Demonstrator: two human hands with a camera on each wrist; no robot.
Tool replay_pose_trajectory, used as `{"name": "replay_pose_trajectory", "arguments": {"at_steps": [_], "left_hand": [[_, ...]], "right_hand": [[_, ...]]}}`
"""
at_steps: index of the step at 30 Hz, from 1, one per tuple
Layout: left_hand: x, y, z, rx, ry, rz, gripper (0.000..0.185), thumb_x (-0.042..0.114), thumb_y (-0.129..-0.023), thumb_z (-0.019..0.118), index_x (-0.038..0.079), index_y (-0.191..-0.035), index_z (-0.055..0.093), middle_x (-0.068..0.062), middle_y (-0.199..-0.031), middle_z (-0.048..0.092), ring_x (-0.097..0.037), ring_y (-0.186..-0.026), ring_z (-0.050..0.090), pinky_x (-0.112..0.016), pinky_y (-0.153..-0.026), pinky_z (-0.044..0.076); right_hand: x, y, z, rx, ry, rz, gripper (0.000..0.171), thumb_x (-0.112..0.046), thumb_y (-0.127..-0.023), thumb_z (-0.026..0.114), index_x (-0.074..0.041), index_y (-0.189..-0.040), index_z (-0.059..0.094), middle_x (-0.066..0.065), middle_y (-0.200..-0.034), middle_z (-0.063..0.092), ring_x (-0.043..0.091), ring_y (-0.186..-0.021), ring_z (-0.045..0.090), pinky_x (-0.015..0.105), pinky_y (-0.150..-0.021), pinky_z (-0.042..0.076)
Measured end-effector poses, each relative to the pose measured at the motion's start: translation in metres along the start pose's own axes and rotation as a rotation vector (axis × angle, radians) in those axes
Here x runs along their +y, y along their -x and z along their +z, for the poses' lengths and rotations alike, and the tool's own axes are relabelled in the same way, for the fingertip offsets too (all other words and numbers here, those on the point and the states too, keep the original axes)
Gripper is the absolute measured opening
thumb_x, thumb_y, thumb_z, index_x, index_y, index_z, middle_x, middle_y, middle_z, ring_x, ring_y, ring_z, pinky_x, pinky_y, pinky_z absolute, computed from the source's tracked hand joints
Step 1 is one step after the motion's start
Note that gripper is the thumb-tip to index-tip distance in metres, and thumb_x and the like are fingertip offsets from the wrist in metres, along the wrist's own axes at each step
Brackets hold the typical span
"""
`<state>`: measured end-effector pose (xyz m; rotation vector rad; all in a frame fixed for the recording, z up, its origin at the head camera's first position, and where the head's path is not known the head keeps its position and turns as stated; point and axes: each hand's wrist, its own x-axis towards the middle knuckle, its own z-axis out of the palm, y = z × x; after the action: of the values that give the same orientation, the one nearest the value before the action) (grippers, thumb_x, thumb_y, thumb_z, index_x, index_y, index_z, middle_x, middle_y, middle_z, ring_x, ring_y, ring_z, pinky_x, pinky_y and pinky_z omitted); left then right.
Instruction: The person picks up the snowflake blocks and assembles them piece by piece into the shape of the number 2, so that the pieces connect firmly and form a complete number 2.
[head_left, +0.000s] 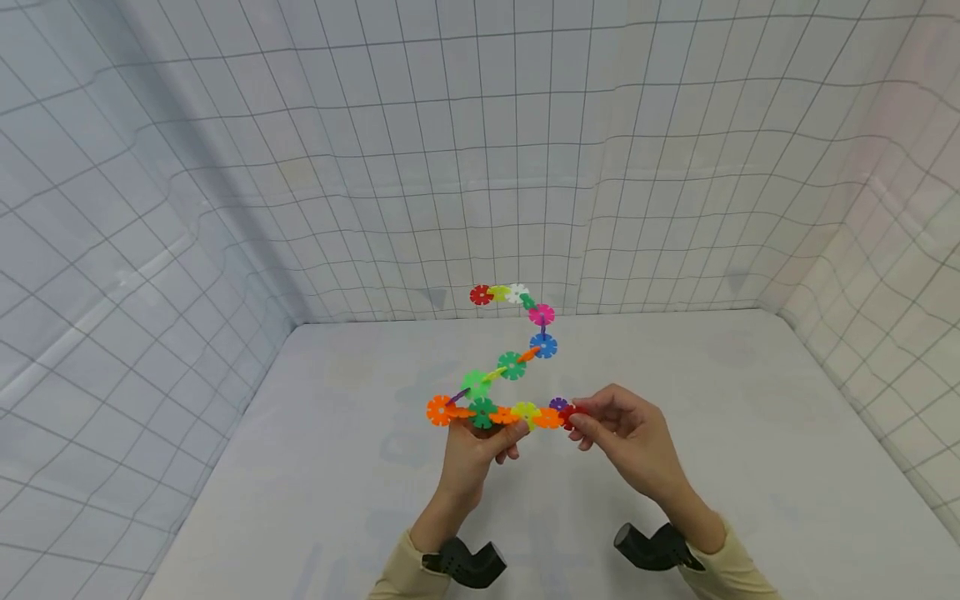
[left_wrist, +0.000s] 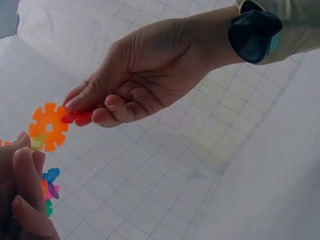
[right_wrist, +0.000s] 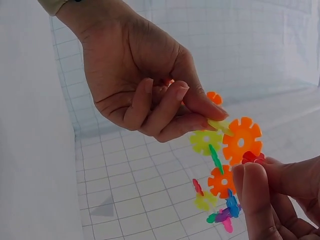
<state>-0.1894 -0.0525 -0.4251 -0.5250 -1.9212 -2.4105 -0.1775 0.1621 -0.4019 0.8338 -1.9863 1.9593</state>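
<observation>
A zigzag chain of snowflake-shaped plastic discs (head_left: 512, 366) in many colours hangs in front of me, its far end being a red disc (head_left: 481, 295). With thumb and fingers my left hand (head_left: 470, 458) pinches the near stretch at a yellow disc (right_wrist: 218, 126). Slotted beside that one is an orange disc (left_wrist: 49, 127). My right hand (head_left: 633, 437) pinches a red disc (left_wrist: 77, 117) at the orange disc's edge; its fingertips hide part of the red piece. A purple disc (head_left: 558, 404) shows just behind the red one in the head view.
Below the hands spreads a pale table surface (head_left: 337, 500). White grid-patterned sheeting (head_left: 525, 167) rises at the back and on both sides. Each wrist carries a black camera mount (head_left: 468, 564).
</observation>
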Motion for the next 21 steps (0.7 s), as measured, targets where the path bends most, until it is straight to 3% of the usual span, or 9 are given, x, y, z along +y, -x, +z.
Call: {"name": "replay_pose_trajectory", "arguments": {"at_steps": [5,14,21], "left_hand": [[0.001,0.0,-0.001,0.004,0.002,-0.005,0.022,0.005,-0.083,0.072,-0.007,-0.095,0.058,-0.007,-0.071,0.064,-0.014,-0.047,0.049,-0.02,-0.047,0.039],[-0.001,0.0,0.0,0.0,0.022,0.024,0.022,0.004,-0.082,0.073,-0.01,-0.089,0.057,-0.003,-0.065,0.061,-0.012,-0.045,0.043,-0.021,-0.045,0.035],[-0.004,0.0,0.004,0.017,0.029,-0.001,0.021,0.005,-0.085,0.07,-0.01,-0.094,0.057,-0.003,-0.066,0.059,-0.013,-0.045,0.044,-0.02,-0.046,0.035]], "right_hand": [[0.002,0.001,0.005,0.03,-0.003,-0.049,0.021,0.019,-0.082,0.062,0.006,-0.098,0.062,0.017,-0.083,0.066,0.019,-0.066,0.065,0.031,-0.056,0.054],[0.002,0.002,0.012,0.064,0.042,-0.04,0.015,0.012,-0.082,0.065,0.004,-0.094,0.061,0.019,-0.08,0.064,0.019,-0.063,0.065,0.03,-0.057,0.055],[0.001,0.001,0.012,0.068,0.045,-0.036,0.014,0.01,-0.083,0.065,0.004,-0.095,0.06,0.021,-0.08,0.062,0.02,-0.064,0.065,0.03,-0.059,0.055]]}}
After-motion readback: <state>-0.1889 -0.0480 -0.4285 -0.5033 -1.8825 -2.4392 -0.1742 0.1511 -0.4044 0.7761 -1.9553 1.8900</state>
